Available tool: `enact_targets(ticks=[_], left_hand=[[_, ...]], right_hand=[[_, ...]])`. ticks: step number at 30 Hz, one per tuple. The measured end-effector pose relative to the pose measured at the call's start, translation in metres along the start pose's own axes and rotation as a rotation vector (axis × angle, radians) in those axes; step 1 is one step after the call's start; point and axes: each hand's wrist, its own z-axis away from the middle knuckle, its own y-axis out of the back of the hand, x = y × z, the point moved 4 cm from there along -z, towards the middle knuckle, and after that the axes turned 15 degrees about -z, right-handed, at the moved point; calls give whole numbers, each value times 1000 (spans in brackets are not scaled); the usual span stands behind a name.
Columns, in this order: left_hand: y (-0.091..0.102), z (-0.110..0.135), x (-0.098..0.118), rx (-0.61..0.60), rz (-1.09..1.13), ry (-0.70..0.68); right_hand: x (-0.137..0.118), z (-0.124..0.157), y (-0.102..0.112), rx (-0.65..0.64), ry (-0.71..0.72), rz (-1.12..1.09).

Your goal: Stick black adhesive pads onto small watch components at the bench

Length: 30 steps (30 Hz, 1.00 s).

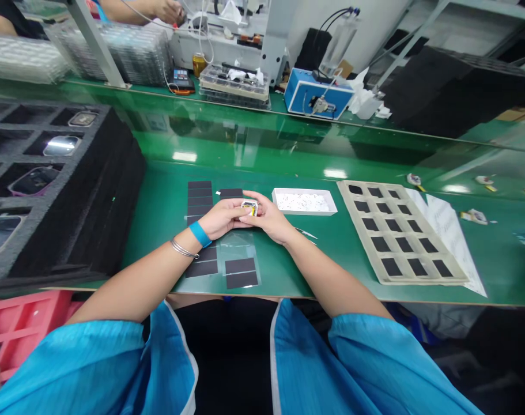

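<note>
Over the middle of the green table, both my hands meet around a small squarish smartwatch case point(250, 205) with a pale frame and something yellow inside. My left hand point(223, 218) is closed on its left side, the thumb laid across its lower part. Curled round the right side, my right hand point(271, 221) is also closed on it. Sheets of black rectangular pads point(200, 202) lie under and beside my left wrist. More black pads point(240, 266) on clear film are nearer the table edge. What looks like a pair of tweezers point(306, 234) lies right of my right wrist.
A white box point(305, 212) of tiny pieces stands right of my hands. Farther right, a cream tray point(366, 239) holds black pads, with papers point(454, 242) beside it. Tall foam trays point(89, 148) with watches rise at left. A blue machine point(318, 95) and a co-worker's hand point(169, 10) are behind.
</note>
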Motion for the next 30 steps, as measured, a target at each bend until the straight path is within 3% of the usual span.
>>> enact_targets(ticks=[30], left_hand=[[1, -1, -3, 18, -14, 95]], right_hand=[[8, -7, 3, -29, -24, 63]])
